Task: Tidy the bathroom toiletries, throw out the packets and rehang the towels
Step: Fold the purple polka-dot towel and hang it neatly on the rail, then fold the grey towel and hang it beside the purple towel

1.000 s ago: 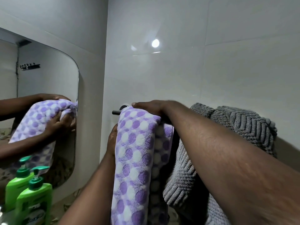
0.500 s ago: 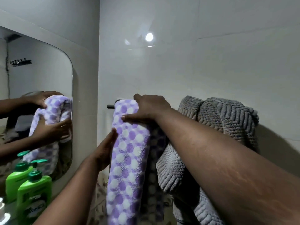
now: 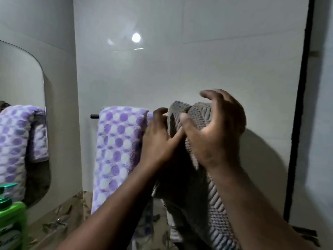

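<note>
Grey towel (image 3: 196,116) bunched on rail (image 3: 94,116), right of purple towel (image 3: 117,141). Right hand (image 3: 216,130) spread wide over it; left hand (image 3: 158,139): grip unclear. Best: take both edges, spread flat, drape evenly.

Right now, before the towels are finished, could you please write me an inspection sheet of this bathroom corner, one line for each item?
Surface: leaf-patterned surface below the towels, blurred.
Job's things: purple dotted towel hangs flat over the black rail; grey towel sits bunched on the rail to its right; green pump bottle at the lower left edge.
Clutter: nothing seen.
Hands: left hand has fingers curled at the grey towel's left edge; right hand curves over its top. Both are blurred, so the grip is unclear.
Cables: nothing seen.
Surroundings: white tiled wall; mirror on the left, reflecting the purple towel; dark frame at the right.
</note>
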Demonstrator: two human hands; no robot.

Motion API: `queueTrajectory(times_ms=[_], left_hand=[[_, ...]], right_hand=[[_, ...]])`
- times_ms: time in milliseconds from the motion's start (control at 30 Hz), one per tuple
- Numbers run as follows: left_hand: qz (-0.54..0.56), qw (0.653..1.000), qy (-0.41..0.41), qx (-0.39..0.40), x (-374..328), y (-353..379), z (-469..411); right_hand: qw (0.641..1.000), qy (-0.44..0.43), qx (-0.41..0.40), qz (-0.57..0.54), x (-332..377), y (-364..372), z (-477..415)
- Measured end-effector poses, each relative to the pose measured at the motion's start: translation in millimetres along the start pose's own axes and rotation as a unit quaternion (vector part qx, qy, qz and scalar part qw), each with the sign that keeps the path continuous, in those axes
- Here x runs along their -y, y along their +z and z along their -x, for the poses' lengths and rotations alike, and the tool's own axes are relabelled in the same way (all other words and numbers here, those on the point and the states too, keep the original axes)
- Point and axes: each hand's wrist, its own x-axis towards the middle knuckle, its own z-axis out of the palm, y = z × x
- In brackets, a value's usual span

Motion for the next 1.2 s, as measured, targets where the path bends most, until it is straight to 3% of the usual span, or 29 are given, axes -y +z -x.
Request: queueTrajectory(times_ms=[100,233,567,733,800,900,933,1000,1100,1200], left_hand=[[-0.047,0.996,-0.065,0.029,-27,27,-1],[0.007,0.988,-0.153,-0.036,-39,42,4],[0.044,0.976,-0.195,-0.083,-66,59,62],[0.091,0.972,-0.2,-0.081,-73,71,118],[0.144,0.966,-0.203,-0.071,-67,69,142],[0.235,0.947,-0.216,-0.027,-64,59,158],[0.267,0.937,-0.223,-0.014,-67,57,158],[0.332,0.91,-0.248,0.013,-72,56,156],[0.397,0.871,-0.286,0.043,-79,55,152],[0.403,0.875,-0.263,0.053,-80,53,146]], right_hand=[[0.99,0.134,0.032,0.024,-29,-10,12],[0.938,0.301,0.119,-0.121,-45,-13,21],[0.882,0.388,0.167,-0.211,-59,-59,48],[0.837,0.413,0.247,-0.26,-69,-87,78],[0.801,0.426,0.278,-0.316,-75,-98,97],[0.686,0.465,0.291,-0.477,-84,-115,98],[0.664,0.465,0.303,-0.501,-85,-118,93],[0.661,0.461,0.313,-0.503,-84,-115,82],[0.694,0.456,0.257,-0.494,-73,-104,75],[0.695,0.444,0.219,-0.521,-72,-107,76]])
